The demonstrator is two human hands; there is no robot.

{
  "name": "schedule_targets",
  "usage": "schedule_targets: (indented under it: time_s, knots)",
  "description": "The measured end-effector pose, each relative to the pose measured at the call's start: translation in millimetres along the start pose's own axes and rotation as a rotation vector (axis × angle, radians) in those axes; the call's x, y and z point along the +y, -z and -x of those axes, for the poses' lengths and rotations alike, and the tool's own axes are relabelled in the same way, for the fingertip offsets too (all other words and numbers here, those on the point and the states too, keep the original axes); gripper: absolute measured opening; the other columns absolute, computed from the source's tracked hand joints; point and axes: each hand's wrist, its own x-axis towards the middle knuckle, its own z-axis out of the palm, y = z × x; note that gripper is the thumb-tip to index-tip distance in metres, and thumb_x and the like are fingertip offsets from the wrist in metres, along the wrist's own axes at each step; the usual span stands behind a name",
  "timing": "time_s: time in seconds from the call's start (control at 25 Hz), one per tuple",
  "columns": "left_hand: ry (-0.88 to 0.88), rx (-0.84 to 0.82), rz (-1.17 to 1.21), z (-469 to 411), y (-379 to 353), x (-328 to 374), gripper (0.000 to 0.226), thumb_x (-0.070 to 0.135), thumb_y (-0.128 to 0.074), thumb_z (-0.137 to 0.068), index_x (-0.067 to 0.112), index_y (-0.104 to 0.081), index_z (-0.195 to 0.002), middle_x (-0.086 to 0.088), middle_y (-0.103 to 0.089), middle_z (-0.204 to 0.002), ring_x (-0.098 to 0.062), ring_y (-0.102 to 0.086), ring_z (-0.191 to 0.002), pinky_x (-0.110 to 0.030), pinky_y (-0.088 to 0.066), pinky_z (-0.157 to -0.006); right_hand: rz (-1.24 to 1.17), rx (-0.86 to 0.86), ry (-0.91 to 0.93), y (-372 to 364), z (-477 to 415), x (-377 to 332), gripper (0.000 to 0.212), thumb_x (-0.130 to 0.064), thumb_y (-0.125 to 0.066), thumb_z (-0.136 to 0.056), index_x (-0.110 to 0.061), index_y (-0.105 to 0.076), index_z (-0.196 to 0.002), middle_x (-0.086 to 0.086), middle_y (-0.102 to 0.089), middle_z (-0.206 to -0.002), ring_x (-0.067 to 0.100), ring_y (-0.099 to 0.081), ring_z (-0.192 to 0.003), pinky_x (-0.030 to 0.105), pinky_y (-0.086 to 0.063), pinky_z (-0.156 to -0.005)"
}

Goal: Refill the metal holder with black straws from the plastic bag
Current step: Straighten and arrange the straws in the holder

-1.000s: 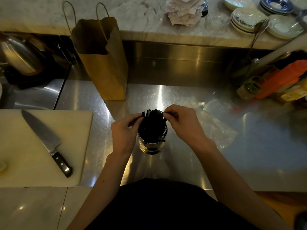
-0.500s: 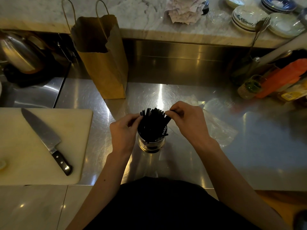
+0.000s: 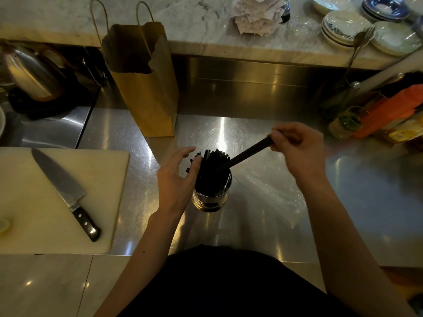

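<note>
A slotted metal holder [image 3: 211, 199] stands on the steel counter, packed with black straws [image 3: 211, 163]. My left hand [image 3: 177, 177] rests against the left side of the straw bundle, fingers spread and touching the straw tops. My right hand [image 3: 297, 149] is raised to the right of the holder and pinches a few black straws [image 3: 246, 156] that slant down into the holder's mouth. The clear plastic bag [image 3: 270, 186] lies flat on the counter, right of the holder and under my right forearm.
A brown paper bag [image 3: 146, 88] stands behind the holder. A cutting board [image 3: 45, 213] with a chef's knife [image 3: 66, 193] lies at left. Bottles and packets [image 3: 377, 115] crowd the right; plates [image 3: 348, 26] and crumpled paper [image 3: 256, 14] sit on the marble ledge. A kettle [image 3: 29, 72] is far left.
My right hand has lifted up and to the right, drawing a few straws out at a slant. My left hand has opened and shifted against the bundle's left side.
</note>
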Motion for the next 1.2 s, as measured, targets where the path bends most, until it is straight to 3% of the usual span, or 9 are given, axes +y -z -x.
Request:
schedule_targets:
  time_s: [0.16,0.28,0.4,0.52,0.68,0.88,1.04,1.12,1.2]
  knots:
    - [0.1,0.047,0.189,-2,5,17,0.035,0.043,-0.066,-0.084,0.021,-0.065,-0.111,0.0,-0.069,-0.106,-0.009,-0.064,-0.095,-0.018,-0.051,-0.08,-0.399,0.145,-0.242,12,0,16,0.007,-0.007,-0.061,-0.092,-0.007,-0.066,-0.096,0.009,-0.07,-0.094,0.019,-0.072,-0.087,0.026,-0.058,-0.078]
    - [0.222,-0.009,0.435,-6,10,34,0.043,0.025,-0.073,-0.081,0.014,-0.061,-0.121,-0.002,-0.069,-0.11,-0.005,-0.068,-0.095,-0.017,-0.053,-0.078,-0.744,0.192,-0.408,-4,8,26,0.006,-0.006,-0.058,-0.093,-0.004,-0.063,-0.097,0.01,-0.067,-0.095,0.016,-0.071,-0.087,0.024,-0.056,-0.08]
    - [0.332,-0.086,0.682,-8,6,52,0.045,0.02,-0.07,-0.08,0.009,-0.059,-0.122,-0.006,-0.071,-0.11,-0.012,-0.07,-0.1,-0.02,-0.054,-0.082,-0.836,0.13,-0.444,-31,20,29,0.005,-0.004,-0.058,-0.093,-0.004,-0.062,-0.096,0.009,-0.069,-0.09,0.016,-0.07,-0.086,0.025,-0.055,-0.08]
    - [0.425,-0.047,0.845,-7,2,62,0.033,0.02,-0.064,-0.086,0.005,-0.061,-0.116,-0.014,-0.071,-0.108,-0.022,-0.07,-0.103,-0.032,-0.055,-0.091,-0.746,0.037,-0.39,-52,32,28,0.005,-0.002,-0.059,-0.091,-0.004,-0.064,-0.094,0.008,-0.07,-0.084,0.016,-0.071,-0.079,0.027,-0.057,-0.08]
    - [0.405,-0.072,0.895,-8,12,57,0.019,0.012,-0.048,-0.099,0.007,-0.063,-0.109,-0.013,-0.07,-0.109,-0.024,-0.068,-0.106,-0.033,-0.054,-0.091,-0.487,-0.101,-0.258,-53,40,33,0.008,-0.005,-0.064,-0.089,-0.002,-0.067,-0.095,0.013,-0.073,-0.089,0.024,-0.073,-0.084,0.032,-0.058,-0.079]
    - [0.173,-0.199,0.482,-9,34,44,0.017,0.014,-0.056,-0.096,0.016,-0.07,-0.104,-0.004,-0.075,-0.102,-0.017,-0.07,-0.101,-0.035,-0.054,-0.09,-0.106,-0.115,-0.097,-43,20,40,0.009,-0.014,-0.069,-0.087,-0.017,-0.071,-0.096,0.003,-0.073,-0.088,0.018,-0.071,-0.085,0.039,-0.059,-0.081]
    - [0.119,-0.352,0.209,-3,29,45,0.016,0.016,-0.06,-0.092,0.022,-0.072,-0.102,0.012,-0.072,-0.1,0.004,-0.065,-0.098,-0.01,-0.048,-0.087,0.162,-0.289,0.027,-49,7,31,0.016,-0.02,-0.07,-0.087,-0.022,-0.069,-0.102,-0.008,-0.07,-0.091,-0.001,-0.066,-0.083,0.013,-0.052,-0.071]
    - [0.119,-0.427,0.123,-1,22,44,0.018,0.017,-0.062,-0.091,0.027,-0.071,-0.104,0.017,-0.068,-0.099,0.012,-0.061,-0.095,-0.005,-0.046,-0.085,0.309,-0.408,0.072,-55,3,27,0.024,-0.026,-0.071,-0.086,-0.024,-0.067,-0.11,-0.007,-0.068,-0.097,0.001,-0.065,-0.086,0.013,-0.051,-0.073]
    - [0.12,-0.452,0.122,3,16,39,0.023,0.016,-0.067,-0.088,0.028,-0.068,-0.108,0.014,-0.068,-0.101,0.009,-0.061,-0.096,-0.009,-0.048,-0.087,0.428,-0.474,0.113,-61,1,24,0.031,-0.028,-0.071,-0.085,-0.026,-0.065,-0.116,-0.006,-0.067,-0.102,0.005,-0.064,-0.089,0.019,-0.053,-0.08]
